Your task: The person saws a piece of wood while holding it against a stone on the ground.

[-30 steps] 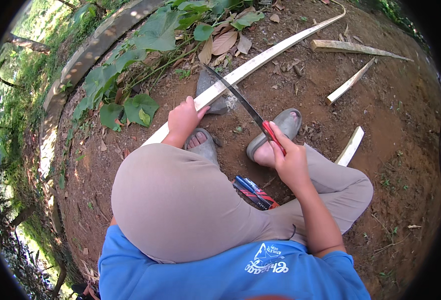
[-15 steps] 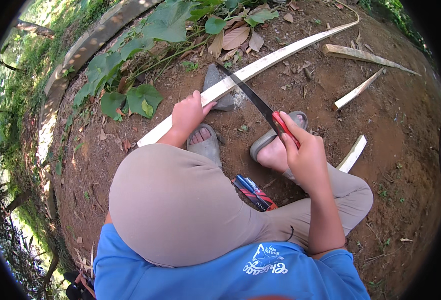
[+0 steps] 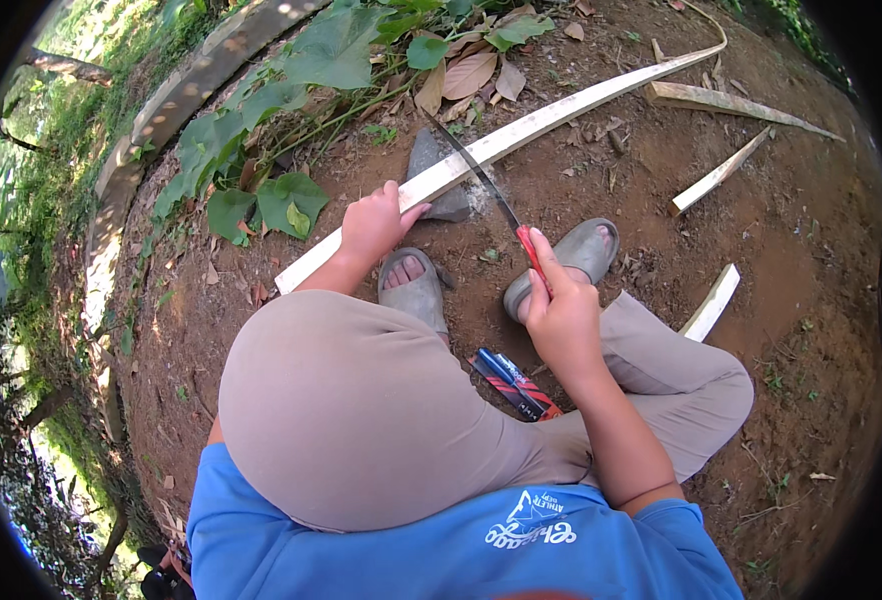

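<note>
A long pale wooden strip (image 3: pixel 521 130) runs diagonally from near my left knee to the far right. Under it, a grey stone block (image 3: pixel 427 165) props it off the soil. My left hand (image 3: pixel 374 225) is closed around the strip just short of the block. In my right hand (image 3: pixel 564 312) is the red handle of a hand saw (image 3: pixel 494 190). Its dark blade lies across the strip just beyond the block, tip pointing away to the left. Pale sawdust shows on the ground beside the block.
Offcut wood pieces (image 3: pixel 719 172) lie on the dirt at right, with a short one (image 3: pixel 711 303) by my right knee. A blue pen-like tool on a red and black package (image 3: pixel 514 384) sits between my legs. Leafy vines (image 3: pixel 291 205) and a concrete curb (image 3: pixel 151 115) border the left.
My right hand has drawn inward to the left, and the saw's handle has shifted with it. The blade still crosses the strip. My left hand keeps its grip.
</note>
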The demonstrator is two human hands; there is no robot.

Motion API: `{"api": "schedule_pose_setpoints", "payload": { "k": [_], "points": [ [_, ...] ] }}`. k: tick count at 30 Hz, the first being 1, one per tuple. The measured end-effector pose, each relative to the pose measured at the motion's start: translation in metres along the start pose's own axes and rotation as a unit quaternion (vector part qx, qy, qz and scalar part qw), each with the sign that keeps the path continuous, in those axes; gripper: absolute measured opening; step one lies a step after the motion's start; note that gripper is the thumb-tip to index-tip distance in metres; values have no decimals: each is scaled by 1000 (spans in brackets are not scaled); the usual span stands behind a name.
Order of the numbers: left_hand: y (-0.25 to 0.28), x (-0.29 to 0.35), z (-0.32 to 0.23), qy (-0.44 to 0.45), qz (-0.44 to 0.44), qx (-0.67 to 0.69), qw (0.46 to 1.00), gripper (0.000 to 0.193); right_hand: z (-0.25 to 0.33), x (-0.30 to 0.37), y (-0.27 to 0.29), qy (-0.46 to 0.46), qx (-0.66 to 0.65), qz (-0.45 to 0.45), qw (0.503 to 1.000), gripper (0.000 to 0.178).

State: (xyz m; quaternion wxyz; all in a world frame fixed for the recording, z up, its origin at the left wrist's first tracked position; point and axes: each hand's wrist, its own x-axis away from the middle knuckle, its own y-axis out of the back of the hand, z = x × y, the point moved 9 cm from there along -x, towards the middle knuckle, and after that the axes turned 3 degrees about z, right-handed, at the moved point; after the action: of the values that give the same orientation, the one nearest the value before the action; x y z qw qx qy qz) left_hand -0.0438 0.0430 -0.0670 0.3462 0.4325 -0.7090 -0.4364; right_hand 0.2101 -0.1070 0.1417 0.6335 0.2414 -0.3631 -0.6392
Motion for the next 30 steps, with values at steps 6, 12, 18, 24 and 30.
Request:
{"api": "schedule_pose_setpoints", "payload": {
  "k": [6, 12, 18, 24, 30],
  "points": [
    [1, -3, 1, 5, 23, -9, 1000, 69, 1, 0, -30, -2, -1, 15, 1000, 73],
    [-10, -5, 18, -16, 30, 18, 999, 64, 15, 28, -61, 36, -52, 23, 998, 82],
    [-15, -16, 28, -67, 45, -12, 997, 62, -3, 54, -84, 2, -65, 46, 997, 83],
    [8, -32, 16, -84, 32, -54, 995, 68, -5, 59, -65, -40, -138, 44, 989, 83],
    [21, -28, 8, -49, 38, -39, 997, 73, 13, 58, -49, 3, -218, 89, 972, 95]
  ]
}}
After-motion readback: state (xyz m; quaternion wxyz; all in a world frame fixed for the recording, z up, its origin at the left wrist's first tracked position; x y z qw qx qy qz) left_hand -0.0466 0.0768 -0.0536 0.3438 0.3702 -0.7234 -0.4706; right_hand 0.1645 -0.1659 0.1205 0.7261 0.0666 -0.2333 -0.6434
